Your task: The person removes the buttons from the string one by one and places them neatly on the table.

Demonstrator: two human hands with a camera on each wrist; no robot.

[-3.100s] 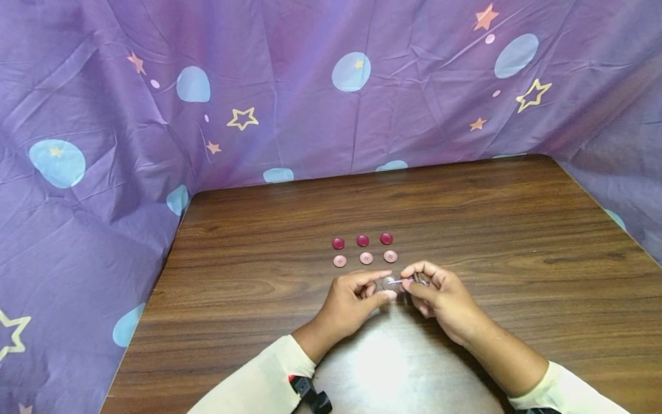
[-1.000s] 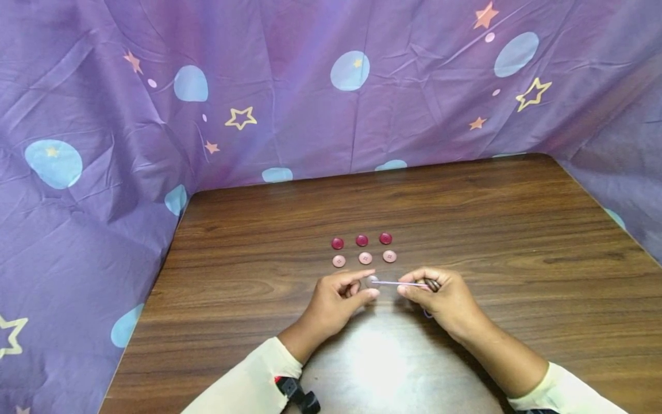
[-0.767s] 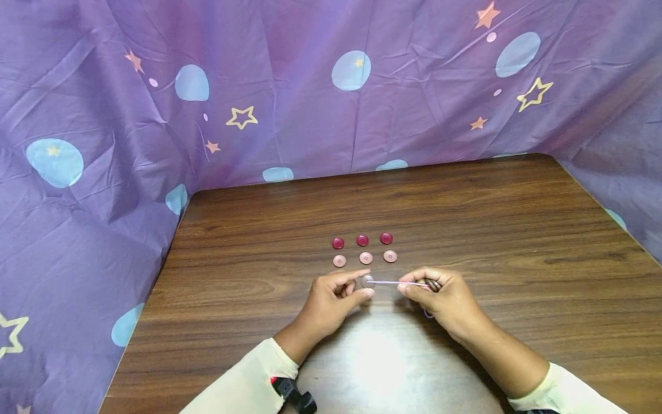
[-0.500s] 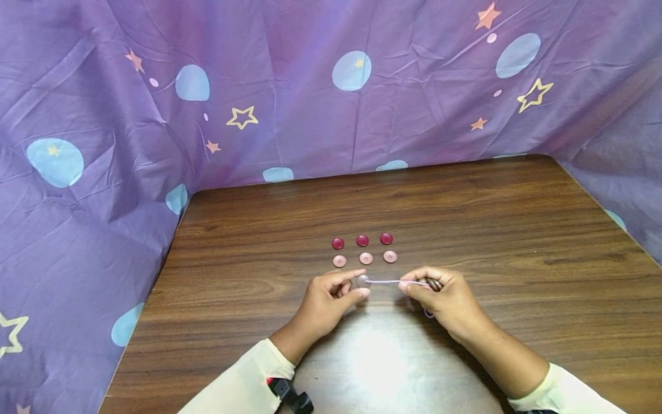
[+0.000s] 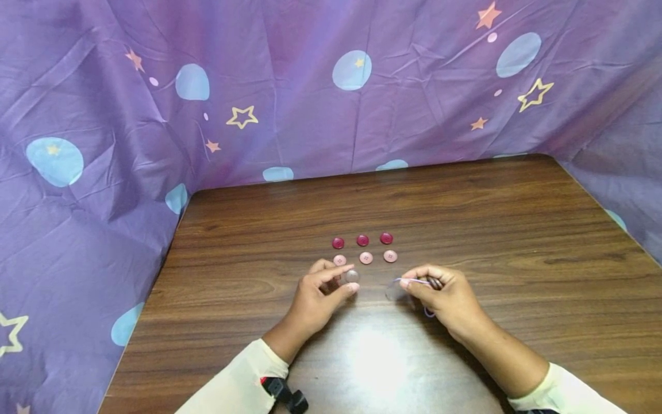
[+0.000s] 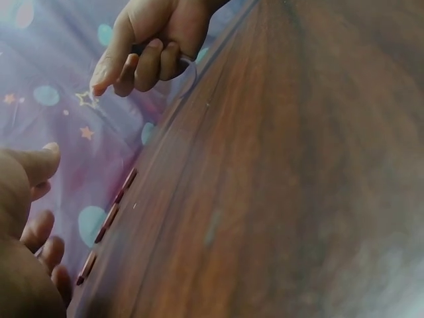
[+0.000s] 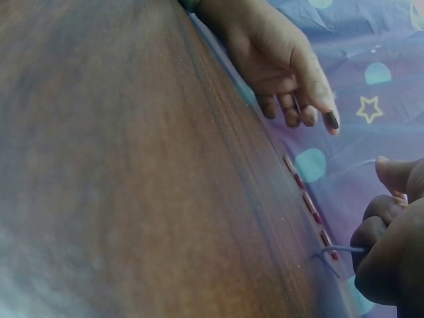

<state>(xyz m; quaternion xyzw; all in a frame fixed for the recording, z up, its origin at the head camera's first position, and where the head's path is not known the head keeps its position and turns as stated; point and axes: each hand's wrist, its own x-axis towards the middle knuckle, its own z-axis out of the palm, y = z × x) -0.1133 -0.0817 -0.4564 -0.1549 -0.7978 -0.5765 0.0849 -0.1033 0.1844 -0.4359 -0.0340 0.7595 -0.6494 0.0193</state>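
Observation:
My left hand (image 5: pixel 312 293) pinches a round, see-through greyish disc (image 5: pixel 352 277) between thumb and index finger; its exact kind is unclear. To its right, my right hand (image 5: pixel 439 290) pinches a thin lilac cord (image 5: pixel 416 280) by one end. A short loop of that cord hangs below the palm, and dark brown roundish shapes (image 5: pixel 434 283) show among the curled fingers. Disc and cord are apart, with a faint blurred curve at the cord's tip. Just beyond the hands lie a row of pink buttons (image 5: pixel 366 258) and a row of dark red buttons (image 5: pixel 363 240).
The brown wood-grain table (image 5: pixel 248 230) reaches back to a purple curtain (image 5: pixel 289 75) with stars and blue spots. Bright glare lies on the tabletop between the forearms. A black strap device (image 5: pixel 283 394) sits on the left sleeve.
The hands were close together, then the cord stretched between disc and right hand. Now the cord is off the disc, and my left hand has moved left with it.

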